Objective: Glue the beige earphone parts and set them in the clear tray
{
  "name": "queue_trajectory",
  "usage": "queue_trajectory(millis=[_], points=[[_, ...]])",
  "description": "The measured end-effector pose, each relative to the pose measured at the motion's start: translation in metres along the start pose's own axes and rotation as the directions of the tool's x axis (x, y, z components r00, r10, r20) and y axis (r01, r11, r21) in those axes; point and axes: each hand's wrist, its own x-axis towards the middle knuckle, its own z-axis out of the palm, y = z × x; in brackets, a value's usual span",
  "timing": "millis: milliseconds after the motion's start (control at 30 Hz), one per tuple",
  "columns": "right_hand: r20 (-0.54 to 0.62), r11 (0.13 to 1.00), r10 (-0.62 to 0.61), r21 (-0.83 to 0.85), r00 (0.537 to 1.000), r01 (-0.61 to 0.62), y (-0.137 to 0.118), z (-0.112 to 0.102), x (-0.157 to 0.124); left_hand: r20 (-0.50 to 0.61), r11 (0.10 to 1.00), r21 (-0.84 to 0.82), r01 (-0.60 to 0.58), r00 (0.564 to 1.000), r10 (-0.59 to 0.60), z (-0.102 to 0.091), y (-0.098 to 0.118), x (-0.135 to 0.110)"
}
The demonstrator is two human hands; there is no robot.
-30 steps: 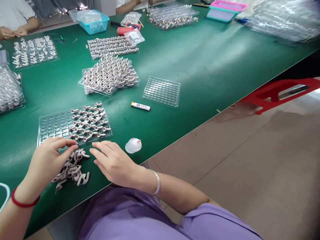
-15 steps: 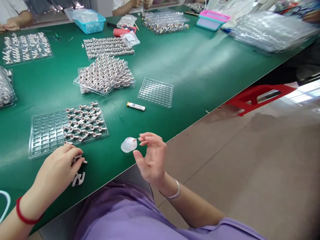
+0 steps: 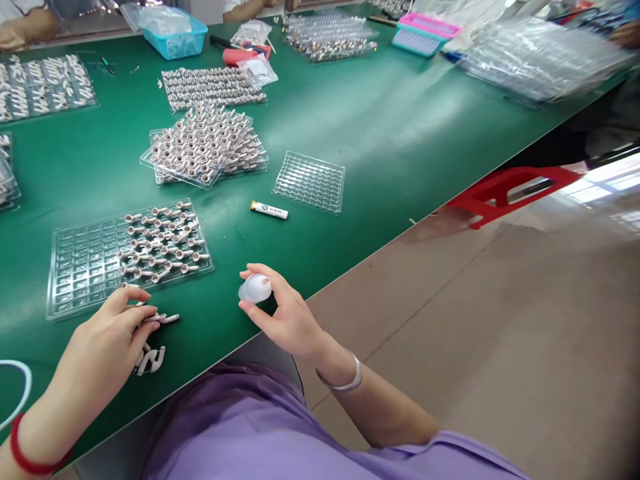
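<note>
Between the fingertips of my left hand (image 3: 117,333) is a small white earbud-shaped piece (image 3: 169,318). A few more such loose white pieces (image 3: 153,361) lie on the table just below those fingers. My right hand (image 3: 287,313) has its thumb and fingers around a small translucent white cup-like thing (image 3: 255,289) near the table's front edge. A clear compartment tray (image 3: 80,267) lies beyond my left hand, its right part filled with rows of similar white pieces (image 3: 165,243).
A white tube with a yellow end (image 3: 269,210) and an unfilled clear tray (image 3: 310,183) lie farther off. Filled trays (image 3: 205,143) are stacked mid-table. At the back stand a blue basket (image 3: 177,40) and clear plastic sheets (image 3: 540,63). A red stool (image 3: 510,190) is right.
My right hand has moved left and closed around the translucent cup-like thing. My left hand has shifted slightly left, and the white piece at its fingertips shows more. The whole view has shifted a little.
</note>
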Motion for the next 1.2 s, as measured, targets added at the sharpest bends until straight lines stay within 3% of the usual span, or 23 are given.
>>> queue_trajectory(millis=[167, 367, 667, 967, 1200], points=[[-0.012, 1.000, 0.029, -0.001, 1.000, -0.029, -0.001, 0.003, 0.000, -0.057, 0.992, -0.122, -0.013, 0.998, 0.006, -0.001, 0.004, -0.003], [-0.024, 0.999, 0.035, -0.006, 0.999, -0.036, -0.007, 0.003, -0.001, -0.118, 0.985, -0.156, -0.078, 0.991, 0.060, 0.003, 0.012, -0.006], [0.062, 0.989, -0.103, 0.115, 0.993, 0.096, -0.024, 0.019, -0.003, -0.217, 0.965, 0.031, -0.259, 0.941, 0.259, 0.010, 0.023, -0.015], [0.190, 0.958, -0.068, 0.285, 0.979, 0.012, -0.044, 0.039, -0.001, -0.241, 0.976, -0.049, -0.211, 0.951, 0.193, 0.016, 0.025, -0.019], [0.261, 0.933, -0.017, 0.352, 0.965, -0.079, -0.051, 0.057, 0.015, -0.244, 0.960, -0.251, -0.126, 0.968, 0.063, 0.013, 0.029, -0.019]])
